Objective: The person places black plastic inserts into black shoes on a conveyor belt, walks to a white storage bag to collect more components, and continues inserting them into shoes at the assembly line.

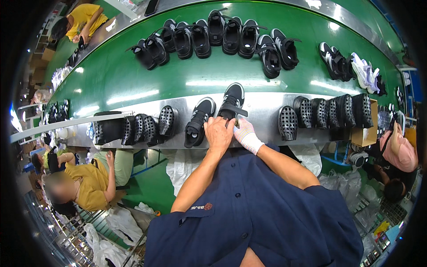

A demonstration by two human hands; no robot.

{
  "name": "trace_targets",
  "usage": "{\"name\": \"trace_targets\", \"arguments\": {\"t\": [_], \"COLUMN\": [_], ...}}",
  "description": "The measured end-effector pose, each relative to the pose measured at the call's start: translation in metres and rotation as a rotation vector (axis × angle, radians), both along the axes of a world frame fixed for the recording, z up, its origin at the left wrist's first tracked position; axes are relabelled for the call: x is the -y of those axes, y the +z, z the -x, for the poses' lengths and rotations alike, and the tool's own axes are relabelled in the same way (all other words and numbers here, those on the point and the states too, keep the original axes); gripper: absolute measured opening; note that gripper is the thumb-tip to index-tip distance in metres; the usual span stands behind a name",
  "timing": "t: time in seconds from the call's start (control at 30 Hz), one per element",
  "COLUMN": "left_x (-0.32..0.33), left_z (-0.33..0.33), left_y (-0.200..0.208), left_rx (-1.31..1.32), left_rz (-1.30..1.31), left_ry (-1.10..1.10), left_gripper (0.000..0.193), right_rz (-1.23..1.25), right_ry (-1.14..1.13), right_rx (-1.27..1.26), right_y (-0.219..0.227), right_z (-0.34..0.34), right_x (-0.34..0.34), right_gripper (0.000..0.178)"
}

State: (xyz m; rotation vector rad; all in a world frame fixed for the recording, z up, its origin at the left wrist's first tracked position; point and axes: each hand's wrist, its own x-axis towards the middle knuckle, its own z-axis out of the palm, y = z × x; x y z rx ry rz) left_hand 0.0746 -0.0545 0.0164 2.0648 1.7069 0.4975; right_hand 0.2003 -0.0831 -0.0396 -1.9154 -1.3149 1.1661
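Observation:
A black sneaker (233,95) with a grey toe edge lies on the metal strip, its toe pointing away from me. Its strap hangs loose across the opening. My left hand (218,132), bare, is closed at the left side of its heel opening. On the right side, my right hand (247,136), in a white knitted glove with a striped cuff, grips the heel. The fingertips inside the opening are partly hidden. Just left stands another black sneaker (199,121), apart from both hands.
Several black foot-shaped pieces with round holes (288,122) line the metal ledge (267,104) on both sides. More sneakers (215,29) stand across the green belt (178,75). A pale bar (71,123) crosses at left. Co-workers sit left (91,184) and right (398,149).

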Motion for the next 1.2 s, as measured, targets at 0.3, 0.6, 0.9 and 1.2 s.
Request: {"name": "trace_targets", "arguments": {"t": [0.3,0.6,0.9,1.2], "left_x": [-0.005,0.002,0.005,0.006], "left_z": [0.005,0.011,0.010,0.003], "left_y": [-0.017,-0.033,-0.031,-0.032], "left_rx": [0.307,0.664,0.798,0.725], "left_rz": [0.277,0.438,0.462,0.427], "left_ry": [0.307,0.478,0.547,0.522], "left_gripper": [0.041,0.038,0.033,0.030], "right_rz": [0.183,0.353,0.431,0.423], "right_ry": [-0.409,-0.289,-0.474,-0.204], "right_rx": [-0.604,-0.723,-0.777,-0.342], "right_y": [0.076,0.080,0.040,0.031], "right_z": [-0.043,-0.034,-0.020,-0.022], "right_x": [-0.030,-0.050,-0.021,-0.016], "right_gripper": [0.034,0.012,0.011,0.026]}}
